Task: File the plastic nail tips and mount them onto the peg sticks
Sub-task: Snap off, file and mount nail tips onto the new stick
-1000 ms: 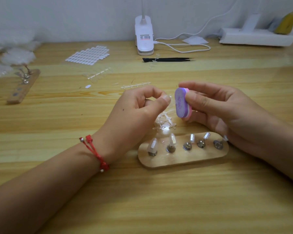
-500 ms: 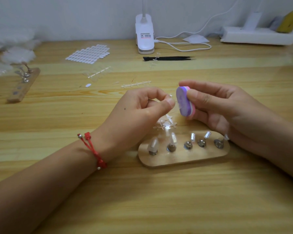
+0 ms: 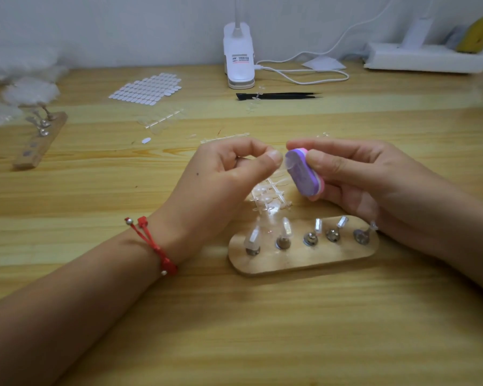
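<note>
My left hand (image 3: 223,185) pinches a clear plastic nail tip (image 3: 287,165) between thumb and forefinger, its edge against the purple face of a small purple-and-pink buffer block (image 3: 303,175). My right hand (image 3: 365,182) grips that block between thumb and fingers. Below the hands lies an oval wooden peg holder (image 3: 304,259) with several metal-based peg sticks; the two leftmost pegs (image 3: 253,240) carry clear tips. A loose heap of clear tip sprues (image 3: 268,197) lies just behind the holder.
A second wooden peg holder (image 3: 41,142) lies at far left beside white fluff. An adhesive tab sheet (image 3: 147,89), black tweezers (image 3: 279,96), a white clip lamp (image 3: 239,55) with cable and a white power strip (image 3: 427,58) sit at the back.
The buffer block has tilted and shifted slightly left against the nail tip; my left hand stays nearly still. The camera view dipped a little.
</note>
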